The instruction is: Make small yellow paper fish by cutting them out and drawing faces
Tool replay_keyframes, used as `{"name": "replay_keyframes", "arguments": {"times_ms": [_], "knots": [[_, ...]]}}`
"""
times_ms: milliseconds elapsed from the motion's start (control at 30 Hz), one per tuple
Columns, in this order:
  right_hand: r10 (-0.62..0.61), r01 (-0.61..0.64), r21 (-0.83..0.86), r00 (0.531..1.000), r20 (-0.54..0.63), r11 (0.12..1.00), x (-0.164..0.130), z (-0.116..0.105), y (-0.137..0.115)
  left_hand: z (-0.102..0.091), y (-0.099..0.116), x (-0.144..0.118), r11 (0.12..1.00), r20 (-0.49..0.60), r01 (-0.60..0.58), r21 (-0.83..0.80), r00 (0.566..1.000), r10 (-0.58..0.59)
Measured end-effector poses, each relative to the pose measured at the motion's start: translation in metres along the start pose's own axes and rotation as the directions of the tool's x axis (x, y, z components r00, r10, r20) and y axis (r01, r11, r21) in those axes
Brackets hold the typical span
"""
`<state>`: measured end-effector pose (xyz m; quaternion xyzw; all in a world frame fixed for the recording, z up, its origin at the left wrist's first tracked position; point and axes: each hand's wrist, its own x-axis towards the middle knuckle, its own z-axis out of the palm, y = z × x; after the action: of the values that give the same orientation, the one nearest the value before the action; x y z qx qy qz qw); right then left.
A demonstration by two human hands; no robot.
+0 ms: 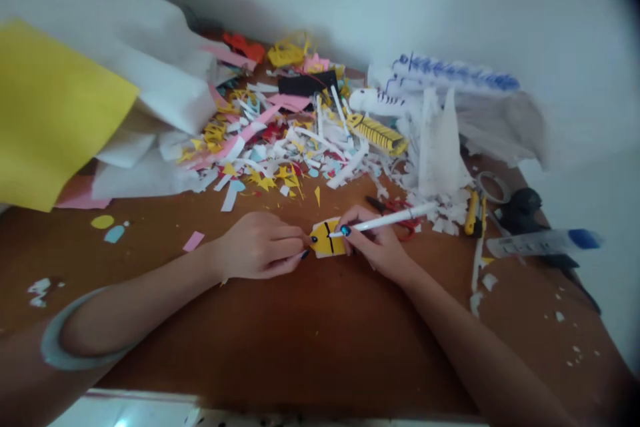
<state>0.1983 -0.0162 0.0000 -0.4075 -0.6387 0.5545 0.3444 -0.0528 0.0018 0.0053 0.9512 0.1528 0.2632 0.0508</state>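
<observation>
- The right hand has its fingers wrapped around a white pen, gripped near the writing end; one nail is painted a bright teal. The pen's tip rests on a small yellow paper cut-out, and its barrel slants up and away to the right.
- The left hand lies knuckles up on the table, its fingertips pinched against the left edge of that yellow cut-out and pinning it flat. The nails on this hand look dark.
- The cut-out sits between the two hands, flat on the brown table, near the middle of the view. It carries black marks: a dot toward the left and short lines across its middle.
- Just behind the right hand lie red-handled scissors, partly hidden by the pen and fingers.
- Farther back is a wide heap of paper scraps in white, yellow, pink, red and pale blue, with a yellow striped paper piece lying on it.
- Off to the right are a yellow-handled tool, a roll of clear tape and a white marker with a blue cap.
- At the far left a large yellow sheet overlaps a pile of white sheets; a small pink scrap lies alone on the table near the left wrist.
</observation>
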Motion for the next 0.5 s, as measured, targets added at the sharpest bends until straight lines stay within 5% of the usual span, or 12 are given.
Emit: {"name": "replay_keyframes", "arguments": {"times_ms": [133,333,500], "knots": [[-0.077,0.076,-0.052,0.997,-0.015,0.996,0.0028,0.0009,-0.0051,-0.0008,-0.0006,0.0000,0.999,-0.002,0.034,0.009,0.999,-0.034],[0.063,-0.061,0.092,0.998,-0.013,0.994,0.0005,0.0021,-0.0084,-0.0053,0.0043,0.0018,0.982,-0.032,0.190,0.000,0.981,-0.190],[0.067,-0.068,0.131,0.998,0.007,0.989,0.0005,0.0006,-0.0090,-0.0005,0.0083,0.0081,0.799,0.064,0.593,-0.100,0.805,-0.589]]}}
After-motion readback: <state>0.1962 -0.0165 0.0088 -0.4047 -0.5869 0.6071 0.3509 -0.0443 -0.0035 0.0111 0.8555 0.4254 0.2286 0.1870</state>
